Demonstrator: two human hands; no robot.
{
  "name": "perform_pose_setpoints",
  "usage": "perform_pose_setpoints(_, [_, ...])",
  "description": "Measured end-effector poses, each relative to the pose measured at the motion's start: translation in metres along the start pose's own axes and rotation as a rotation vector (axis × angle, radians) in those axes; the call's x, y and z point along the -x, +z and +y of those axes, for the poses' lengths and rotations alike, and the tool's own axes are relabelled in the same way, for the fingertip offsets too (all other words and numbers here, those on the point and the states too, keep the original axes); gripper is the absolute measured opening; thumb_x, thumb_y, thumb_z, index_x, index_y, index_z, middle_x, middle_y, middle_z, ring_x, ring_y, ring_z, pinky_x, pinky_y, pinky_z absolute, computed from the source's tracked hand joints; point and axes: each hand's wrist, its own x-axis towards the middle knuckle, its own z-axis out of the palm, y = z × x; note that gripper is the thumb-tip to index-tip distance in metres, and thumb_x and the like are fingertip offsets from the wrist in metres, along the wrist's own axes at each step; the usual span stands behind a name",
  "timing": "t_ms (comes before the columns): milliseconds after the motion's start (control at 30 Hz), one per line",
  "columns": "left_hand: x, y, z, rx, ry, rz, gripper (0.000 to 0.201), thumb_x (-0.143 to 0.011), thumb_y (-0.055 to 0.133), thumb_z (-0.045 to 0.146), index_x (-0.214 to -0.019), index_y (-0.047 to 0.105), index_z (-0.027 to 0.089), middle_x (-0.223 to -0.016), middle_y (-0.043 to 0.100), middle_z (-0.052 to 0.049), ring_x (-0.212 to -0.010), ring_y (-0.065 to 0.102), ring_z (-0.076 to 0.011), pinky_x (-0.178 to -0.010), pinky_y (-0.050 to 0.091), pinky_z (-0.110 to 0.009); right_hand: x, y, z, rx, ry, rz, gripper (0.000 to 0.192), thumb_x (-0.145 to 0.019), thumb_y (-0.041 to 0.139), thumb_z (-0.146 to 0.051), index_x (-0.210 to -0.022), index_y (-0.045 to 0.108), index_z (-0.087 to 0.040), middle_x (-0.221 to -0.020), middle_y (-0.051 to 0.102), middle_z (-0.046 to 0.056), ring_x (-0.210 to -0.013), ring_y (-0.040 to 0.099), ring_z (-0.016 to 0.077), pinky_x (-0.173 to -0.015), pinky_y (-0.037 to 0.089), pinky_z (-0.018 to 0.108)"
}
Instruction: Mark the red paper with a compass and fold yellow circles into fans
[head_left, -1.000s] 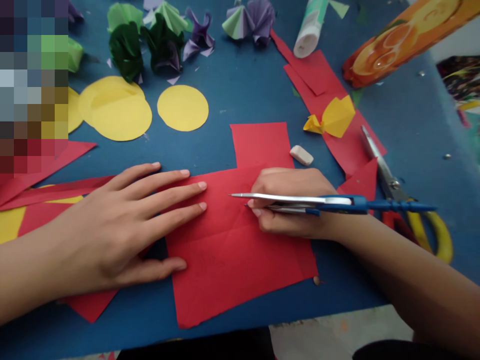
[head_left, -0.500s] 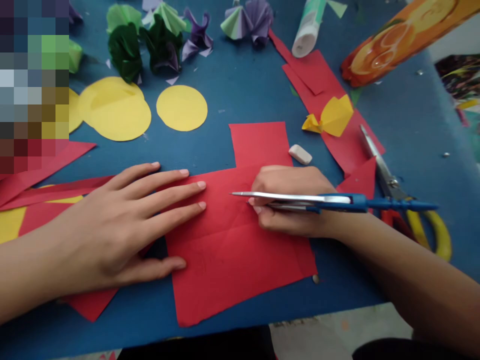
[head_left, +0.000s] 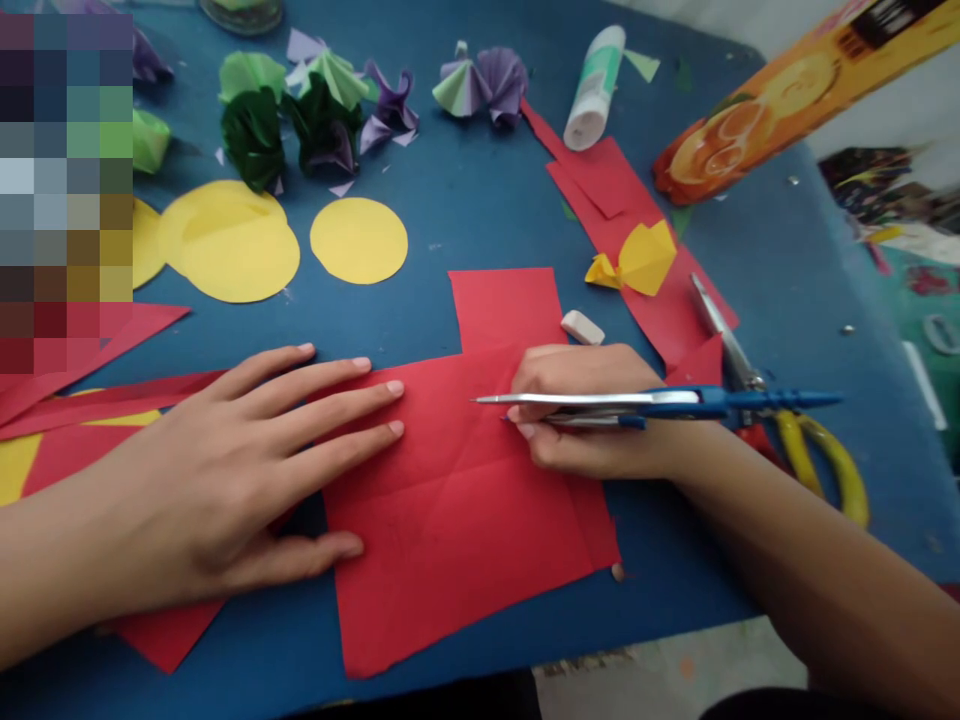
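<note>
In the head view a sheet of red paper [head_left: 450, 540] with faint creases lies on the blue table. My left hand [head_left: 262, 470] rests on its left side, fingers spread and palm down. My right hand [head_left: 585, 410] is closed on a drawing compass [head_left: 690, 402] with a blue handle and metal legs. The compass lies almost level over the sheet, its metal point toward the left. The pencil tip shows by my fingertips, close to the paper; contact is unclear. A smaller red paper square [head_left: 506, 305] sticks out at the sheet's top edge, beside a white eraser [head_left: 583, 327].
Yellow paper circles [head_left: 360, 240] and folded green and purple paper pieces [head_left: 326, 120] lie at the back. A glue stick [head_left: 596, 90], an orange packet [head_left: 750, 130] and red scraps [head_left: 600, 190] are at the right. Yellow-handled scissors [head_left: 847, 480] lie beside my right wrist.
The view has shifted, so the table sits lower and slightly left in it. My right hand and the compass have moved slightly right over the red sheet. My left hand stays on the paper.
</note>
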Motion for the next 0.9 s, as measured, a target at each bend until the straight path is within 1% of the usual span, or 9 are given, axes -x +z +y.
perform_pose_setpoints(167, [-0.0001,0.0002,0.0046,0.024,-0.055,0.014,0.05,-0.086,0.05,0.046,-0.132,0.046,0.027,-0.143,0.044,-0.002,-0.132,0.039,-0.0257,-0.113,0.025,-0.048,0.0002,0.0037,-0.0006,-0.031,-0.022,0.015,0.016,-0.076,0.051,-0.006,-0.066,0.053,-0.018,-0.067,0.06,0.0,-0.064,0.056,0.0108,-0.06,0.045,0.023])
perform_pose_setpoints(367, [-0.0004,0.0,0.006,0.025,-0.055,0.018,0.049,-0.086,0.05,0.046,-0.131,0.046,0.027,-0.143,0.044,-0.001,-0.132,0.038,-0.0257,-0.112,0.025,-0.047,0.0008,0.0057,-0.0002,-0.004,-0.029,0.036,0.014,-0.076,0.052,-0.007,-0.07,0.053,-0.019,-0.068,0.059,-0.001,-0.064,0.055,0.0103,-0.058,0.043,0.021])
perform_pose_setpoints(567, [0.0001,0.0003,0.0039,-0.016,-0.018,-0.003,0.055,-0.087,0.051,0.049,-0.134,0.042,0.023,-0.146,0.039,-0.001,-0.136,0.031,-0.0233,-0.115,0.017,-0.043,0.001,0.0055,0.0005,0.029,0.027,0.001,0.01,-0.077,0.053,-0.011,-0.072,0.055,-0.019,-0.069,0.06,-0.002,-0.06,0.054,0.0097,-0.053,0.039,0.021])
perform_pose_setpoints(667, [0.0005,0.0008,0.004,-0.011,-0.027,0.008,0.053,-0.087,0.05,0.049,-0.133,0.043,0.025,-0.145,0.041,-0.001,-0.135,0.034,-0.0241,-0.115,0.019,-0.045,0.001,0.0047,0.0009,0.045,0.033,-0.018,0.009,-0.078,0.053,-0.013,-0.072,0.056,-0.019,-0.07,0.061,-0.001,-0.061,0.055,0.01,-0.053,0.039,0.021])
perform_pose_setpoints(767, [-0.0002,0.0002,0.0056,0.014,-0.052,0.027,0.051,-0.086,0.051,0.05,-0.131,0.046,0.027,-0.142,0.045,0.0,-0.132,0.039,-0.0255,-0.114,0.024,-0.046,0.0006,0.0038,0.0004,0.041,0.007,-0.017,0.01,-0.076,0.052,-0.011,-0.07,0.055,-0.019,-0.069,0.061,-0.001,-0.062,0.055,0.01,-0.054,0.039,0.02])
perform_pose_setpoints(900, [-0.0022,-0.0012,0.0087,0.066,-0.121,0.046,0.05,-0.083,0.053,0.055,-0.126,0.049,0.031,-0.14,0.047,0.006,-0.13,0.042,-0.0239,-0.115,0.024,-0.044,0.0001,0.0032,-0.0002,0.038,-0.024,-0.013,0.012,-0.075,0.052,-0.009,-0.068,0.055,-0.018,-0.066,0.059,-0.002,-0.06,0.054,0.0095,-0.054,0.039,0.02])
